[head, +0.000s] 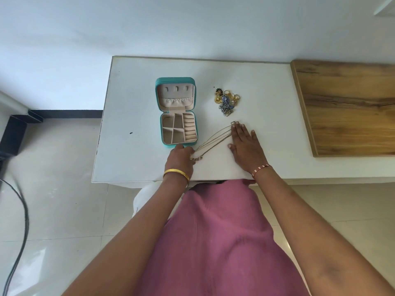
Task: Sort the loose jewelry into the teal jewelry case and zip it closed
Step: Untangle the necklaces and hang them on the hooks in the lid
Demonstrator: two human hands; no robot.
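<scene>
Left hand (pixel 180 155) pinches chains (pixel 213 138) (clasp end) | right hand (pixel 243 144) flat, grip empty | risk: strands tangling when lifted.

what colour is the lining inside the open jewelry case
Pale beige-pink, inside the square teal zip jewelry case; its shell is teal. Shows in the head view, the only one.

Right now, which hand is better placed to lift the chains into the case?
Left, probably. The left hand already grips the chains at their near end, right beside the open teal case. The right hand lies flat, fingertips at the far end.
</scene>
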